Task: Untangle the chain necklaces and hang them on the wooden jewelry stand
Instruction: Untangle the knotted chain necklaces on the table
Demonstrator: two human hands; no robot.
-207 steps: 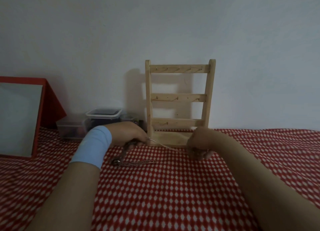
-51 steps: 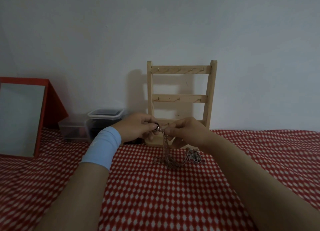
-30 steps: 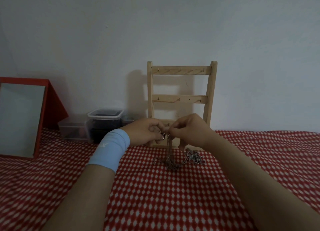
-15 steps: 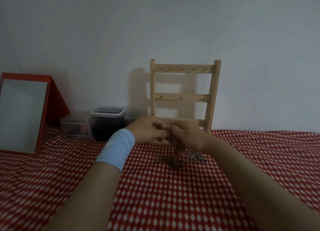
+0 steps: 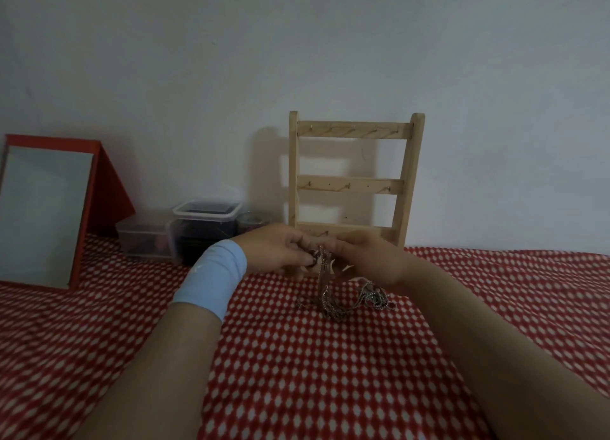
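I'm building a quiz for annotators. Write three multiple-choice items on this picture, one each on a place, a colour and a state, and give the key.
1. Where does the red-framed mirror stand relative to the wooden jewelry stand?
A) to its left B) to its right C) atop it

2. What colour is the wristband behind the left hand?
A) green B) black C) light blue

3. What state is the stand's top rail in?
A) crowded with chains B) bare hooks C) holding one chain

Key:
1 A, the mirror leans at the far left edge of the view.
2 C, the band is pale blue.
3 B, nothing hangs there. The left hand and right hand pinch the chain necklaces.
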